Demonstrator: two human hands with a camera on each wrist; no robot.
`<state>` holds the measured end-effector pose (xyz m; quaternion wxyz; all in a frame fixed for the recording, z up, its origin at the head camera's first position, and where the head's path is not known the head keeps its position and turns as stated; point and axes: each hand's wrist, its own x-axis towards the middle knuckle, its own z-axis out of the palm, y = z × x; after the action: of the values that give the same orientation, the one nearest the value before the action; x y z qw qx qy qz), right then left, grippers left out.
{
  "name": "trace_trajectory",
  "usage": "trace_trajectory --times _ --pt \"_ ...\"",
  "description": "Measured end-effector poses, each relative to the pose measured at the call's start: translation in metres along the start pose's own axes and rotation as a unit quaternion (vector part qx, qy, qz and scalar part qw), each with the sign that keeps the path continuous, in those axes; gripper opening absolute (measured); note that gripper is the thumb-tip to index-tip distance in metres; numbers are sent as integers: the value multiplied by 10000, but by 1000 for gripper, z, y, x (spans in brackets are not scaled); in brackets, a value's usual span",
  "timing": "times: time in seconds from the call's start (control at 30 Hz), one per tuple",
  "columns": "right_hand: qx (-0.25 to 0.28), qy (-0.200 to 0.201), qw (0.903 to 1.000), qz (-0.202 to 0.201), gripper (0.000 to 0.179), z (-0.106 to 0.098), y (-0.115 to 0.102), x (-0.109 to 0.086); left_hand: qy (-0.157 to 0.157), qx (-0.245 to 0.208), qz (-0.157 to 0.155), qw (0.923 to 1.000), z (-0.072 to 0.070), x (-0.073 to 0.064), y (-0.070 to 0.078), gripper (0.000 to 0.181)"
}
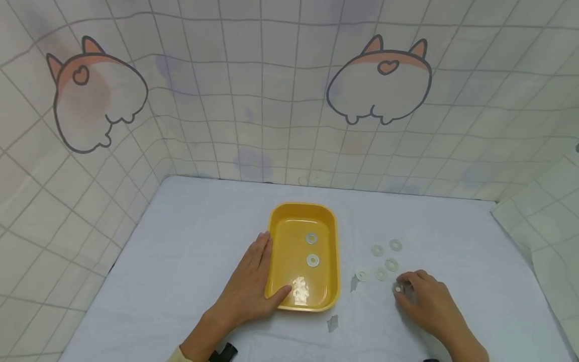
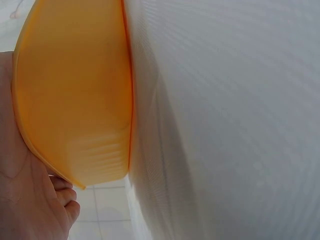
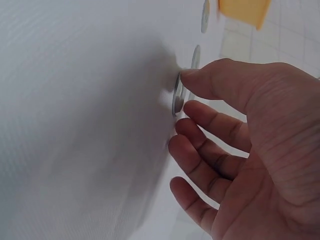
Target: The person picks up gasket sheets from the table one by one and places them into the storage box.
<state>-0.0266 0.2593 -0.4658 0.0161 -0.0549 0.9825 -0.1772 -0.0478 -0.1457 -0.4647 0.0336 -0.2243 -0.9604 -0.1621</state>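
A yellow tray [image 1: 302, 296] lies on the white cloth with two metal washers, one washer [image 1: 311, 238] above the other washer [image 1: 312, 260]. My left hand [image 1: 251, 286] rests along the tray's left side, fingers straight, thumb over the near-left rim. The left wrist view shows its palm against the tray's outer wall [image 2: 75, 90]. To the right, my right hand [image 1: 427, 301] pinches a washer [image 3: 177, 95] by its edges between thumb and index finger, close over the cloth. The other fingers are bent loosely. Several loose washers [image 1: 381, 274] lie between that hand and the tray.
Two grey patches, one patch [image 1: 332, 323] below the tray's near-right corner and another patch [image 1: 354, 283] beside a washer, mark the cloth [image 1: 203, 226]. A tiled-pattern curtain [image 1: 271, 100] with cartoon animals surrounds the table at the back and sides.
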Motion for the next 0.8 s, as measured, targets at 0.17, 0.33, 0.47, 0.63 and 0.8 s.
trace_trajectory --times 0.17,0.33,0.47,0.63,0.8 --pt "-5 13 10000 -27 25 2 -2 0 52 64 27 10000 1 1 0 107" --pt "-43 79 10000 2 24 2 -4 -1 181 76 59 9998 1 0 1 107" --pt "-62 93 9999 58 22 1 -5 -1 125 3 6 9999 1 0 0 108" --pt "-155 48 9997 159 23 0 -7 -1 124 -28 4 9999 1 -1 0 107" --pt "-392 26 9990 195 24 -2 -10 1 251 28 65 9997 1 -2 0 107"
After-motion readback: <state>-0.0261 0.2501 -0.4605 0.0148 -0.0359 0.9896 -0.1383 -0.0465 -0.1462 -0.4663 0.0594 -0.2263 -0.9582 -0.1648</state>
